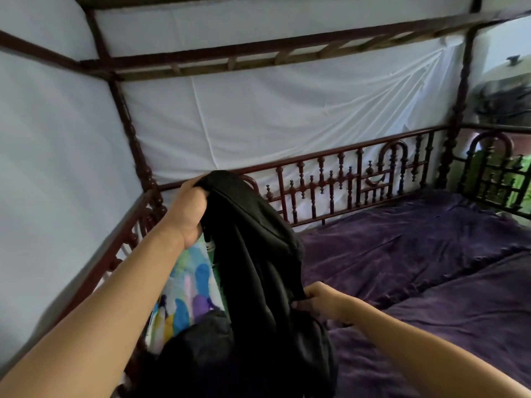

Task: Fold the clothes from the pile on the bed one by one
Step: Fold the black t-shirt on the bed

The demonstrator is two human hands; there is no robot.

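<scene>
Holding black garment (258, 254) up: left hand (186, 209) fingers clamped on top edge at 11 o'clock, right hand (317, 303) pinching side at 5. I judge it limp, light; grip hems.

Black garment (258, 268) hem beyond bottom edge.

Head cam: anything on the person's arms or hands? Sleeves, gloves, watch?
Nothing worn shows. Left hand and right hand are ungloved; left forearm and right forearm are bare to the frame edge: no sleeve, watch or bracelet visible.
</scene>
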